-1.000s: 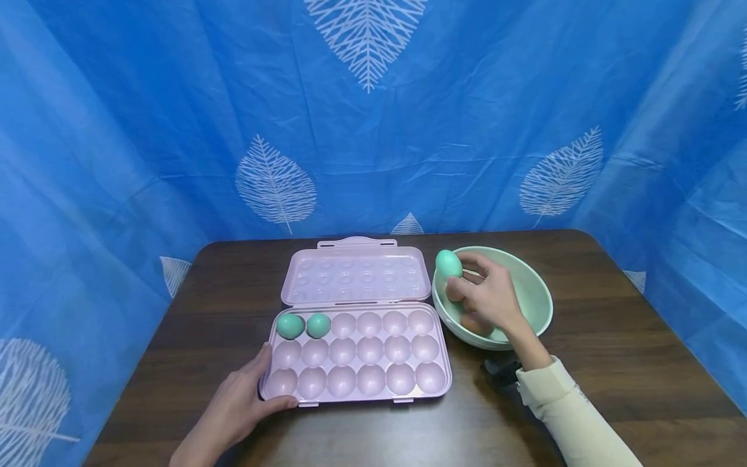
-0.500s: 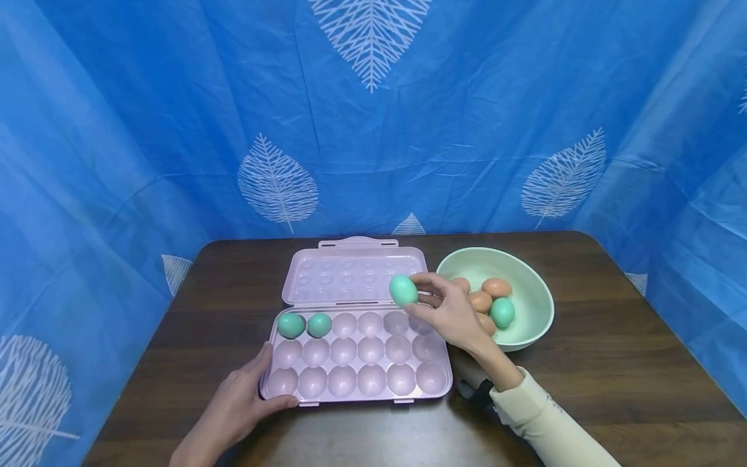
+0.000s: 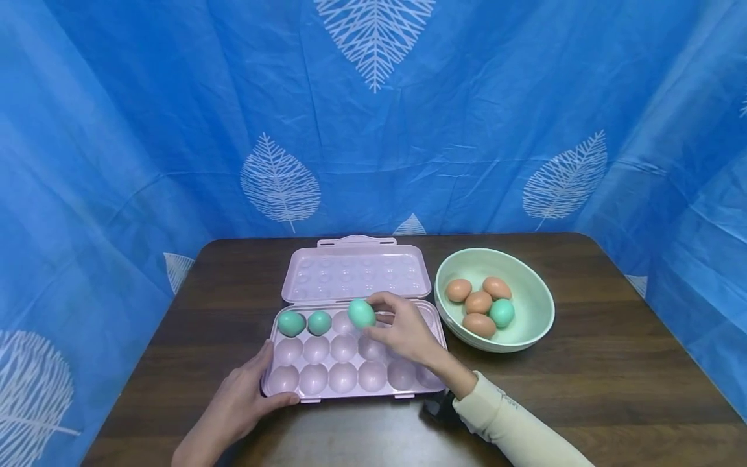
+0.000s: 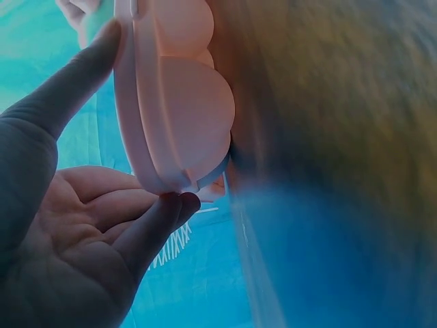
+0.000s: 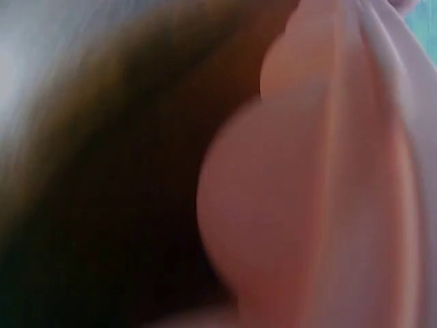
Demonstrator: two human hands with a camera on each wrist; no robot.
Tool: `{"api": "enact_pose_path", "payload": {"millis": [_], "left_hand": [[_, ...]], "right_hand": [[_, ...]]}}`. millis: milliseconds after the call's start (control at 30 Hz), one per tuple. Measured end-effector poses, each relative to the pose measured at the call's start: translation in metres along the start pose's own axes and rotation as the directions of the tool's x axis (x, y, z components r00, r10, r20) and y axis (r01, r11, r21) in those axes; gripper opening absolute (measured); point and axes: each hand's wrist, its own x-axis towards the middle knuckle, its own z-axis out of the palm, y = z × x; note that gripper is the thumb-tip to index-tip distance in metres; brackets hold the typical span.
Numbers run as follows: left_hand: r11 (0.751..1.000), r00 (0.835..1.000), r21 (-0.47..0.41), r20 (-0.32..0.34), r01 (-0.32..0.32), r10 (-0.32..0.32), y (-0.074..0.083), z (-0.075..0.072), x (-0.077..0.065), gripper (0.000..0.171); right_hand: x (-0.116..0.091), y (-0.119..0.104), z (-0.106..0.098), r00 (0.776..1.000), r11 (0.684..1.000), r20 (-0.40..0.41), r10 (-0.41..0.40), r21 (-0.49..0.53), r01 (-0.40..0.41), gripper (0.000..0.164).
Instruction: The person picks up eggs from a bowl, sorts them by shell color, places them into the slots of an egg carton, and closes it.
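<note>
A pale pink egg tray [image 3: 343, 378] lies with its lid [image 3: 356, 275] folded back behind it. Two green eggs [image 3: 291, 323] sit in the leftmost cups of its back row. My right hand [image 3: 405, 332] pinches another green egg [image 3: 361, 314] between thumb and fingers, over the back row to the right of those two. At the tray's left end, my left hand [image 3: 236, 399] holds the front corner, thumb along the front and fingers at the side. The left wrist view shows this grip on the tray's rim [image 4: 130, 130]. Only the rounded underside [image 5: 259, 198] fills the right wrist view; the held egg is hidden there.
Right of the tray stands a light green bowl [image 3: 537, 311] holding several brown eggs [image 3: 479, 325] and one green egg [image 3: 502, 312]. Both rest on a dark wooden table [image 3: 607, 363]. A blue curtain [image 3: 467, 130] with white leaves hangs behind.
My right hand has carried the green egg left from the bowl to above the tray's back row, lowering it. The bowl's eggs are now uncovered. My left hand has stayed at the tray's corner.
</note>
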Motion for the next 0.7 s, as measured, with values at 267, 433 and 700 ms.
{"api": "enact_pose_path", "payload": {"millis": [267, 433, 700], "left_hand": [[1.0, 0.999, 0.019, -0.026, -0.024, 0.024, -0.001, 0.001, 0.0, 0.111], [1.0, 1.0, 0.024, -0.014, -0.009, 0.01, 0.0, 0.002, 0.001, 0.113], [1.0, 1.0, 0.017, -0.008, -0.005, 0.006, 0.0, 0.001, 0.001, 0.112]], "right_hand": [[-0.002, 0.008, 0.028, 0.998, 1.0, -0.069, -0.008, -0.013, 0.007, 0.039], [0.0, 0.013, 0.038, 0.994, 0.999, -0.094, 0.05, -0.004, -0.051, 0.043], [0.011, 0.015, 0.049, 0.993, 0.992, -0.111, 0.052, -0.109, -0.064, 0.046]]}}
